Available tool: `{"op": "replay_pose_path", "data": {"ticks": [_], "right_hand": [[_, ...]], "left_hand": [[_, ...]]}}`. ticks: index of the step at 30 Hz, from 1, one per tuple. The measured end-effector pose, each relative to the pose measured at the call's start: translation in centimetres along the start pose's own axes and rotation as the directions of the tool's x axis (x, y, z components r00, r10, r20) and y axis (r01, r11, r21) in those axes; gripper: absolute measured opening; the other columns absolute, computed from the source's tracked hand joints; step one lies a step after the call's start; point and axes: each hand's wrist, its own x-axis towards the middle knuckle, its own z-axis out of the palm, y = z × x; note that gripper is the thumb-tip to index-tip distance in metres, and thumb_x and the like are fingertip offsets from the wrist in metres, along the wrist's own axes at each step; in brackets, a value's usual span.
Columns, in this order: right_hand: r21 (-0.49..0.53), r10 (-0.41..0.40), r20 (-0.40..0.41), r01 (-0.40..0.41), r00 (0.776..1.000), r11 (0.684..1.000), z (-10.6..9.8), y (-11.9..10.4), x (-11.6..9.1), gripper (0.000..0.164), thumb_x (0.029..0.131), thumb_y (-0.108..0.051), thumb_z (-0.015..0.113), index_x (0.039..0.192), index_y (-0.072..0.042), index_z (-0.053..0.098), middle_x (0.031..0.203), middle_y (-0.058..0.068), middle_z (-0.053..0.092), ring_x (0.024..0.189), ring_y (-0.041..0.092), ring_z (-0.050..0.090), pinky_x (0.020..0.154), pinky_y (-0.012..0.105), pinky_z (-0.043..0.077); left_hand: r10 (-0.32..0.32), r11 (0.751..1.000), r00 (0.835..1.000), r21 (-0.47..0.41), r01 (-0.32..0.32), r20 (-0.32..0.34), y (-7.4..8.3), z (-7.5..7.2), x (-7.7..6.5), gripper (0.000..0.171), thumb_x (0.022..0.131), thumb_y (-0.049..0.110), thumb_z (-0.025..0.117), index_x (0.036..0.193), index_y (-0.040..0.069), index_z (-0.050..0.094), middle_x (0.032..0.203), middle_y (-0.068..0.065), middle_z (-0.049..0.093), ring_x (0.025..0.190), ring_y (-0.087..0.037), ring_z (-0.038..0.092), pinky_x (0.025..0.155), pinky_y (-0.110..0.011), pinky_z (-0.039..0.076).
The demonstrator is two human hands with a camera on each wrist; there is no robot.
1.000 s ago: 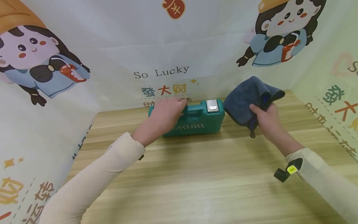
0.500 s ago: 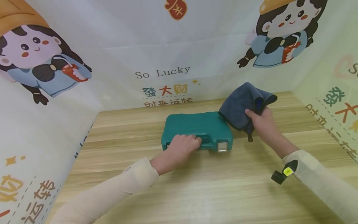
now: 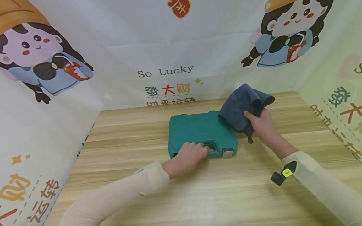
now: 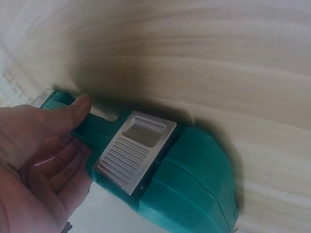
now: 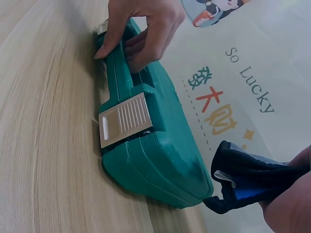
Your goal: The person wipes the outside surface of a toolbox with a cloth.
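A green plastic tool case (image 3: 195, 127) lies with its broad side up on the table, handle side toward me. My left hand (image 3: 189, 159) grips its handle (image 5: 115, 73), thumb on one side and fingers curled through the opening. A metal latch (image 4: 137, 151) beside the handle is closed down. In my right hand (image 3: 263, 124) is a bunched dark blue cloth (image 3: 238, 108) with black edging, pinched between thumb and fingers. The cloth overlaps the case's far right corner in the head view. Its small hanging loop (image 3: 250, 139) dangles below.
The wood-grain table (image 3: 127, 138) ends at a printed white backdrop (image 3: 124, 59) behind the case. More printed sheeting (image 3: 343, 81) rises along the right, and another stretch stands at the left. A black strap device (image 3: 282, 174) sits on the right wrist.
The case has tipped from standing on edge to lying flat, drawn toward me by the left hand on its handle. The right hand with the cloth has shifted slightly left.
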Motion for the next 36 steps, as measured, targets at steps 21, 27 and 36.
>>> {"op": "replay_pose_path", "data": {"ticks": [21, 27, 36], "right_hand": [[0.061, -0.029, 0.026, 0.028, 0.999, 0.998, 1.3, -0.5, 0.3, 0.056, 0.103, -0.006, 0.053, 0.149, 0.016, 0.028, 0.146, 0.033, 0.042, 0.133, 0.042, 0.046, 0.108, 0.050, 0.039], [0.048, -0.033, 0.020, 0.032, 0.999, 0.998, 1.3, -0.5, 0.5, 0.057, 0.103, -0.004, 0.052, 0.149, 0.017, 0.027, 0.148, 0.033, 0.041, 0.134, 0.042, 0.044, 0.109, 0.051, 0.037], [0.016, -0.071, 0.028, 0.070, 0.997, 0.997, 1.5, -1.0, 1.2, 0.056, 0.103, -0.005, 0.053, 0.148, 0.017, 0.030, 0.147, 0.033, 0.042, 0.133, 0.042, 0.045, 0.109, 0.052, 0.036]], "left_hand": [[-0.044, 0.982, 0.994, -0.186, 0.025, -0.100, -1.8, -0.5, -2.1, 0.055, 0.092, 0.032, 0.079, 0.137, 0.010, 0.057, 0.124, -0.006, 0.058, 0.108, -0.024, 0.055, 0.086, -0.038, 0.051], [-0.164, 0.961, 0.985, -0.234, 0.145, -0.062, -4.8, -0.6, -4.0, 0.113, 0.079, 0.052, 0.085, 0.161, 0.006, 0.023, 0.162, -0.020, 0.024, 0.147, -0.045, 0.020, 0.115, -0.057, 0.023], [-0.354, 0.873, 0.933, -0.334, 0.355, 0.066, -7.5, 2.2, -5.6, 0.126, 0.084, 0.067, 0.071, 0.160, -0.005, 0.001, 0.166, -0.024, 0.000, 0.152, -0.038, 0.002, 0.119, -0.047, 0.015]]}}
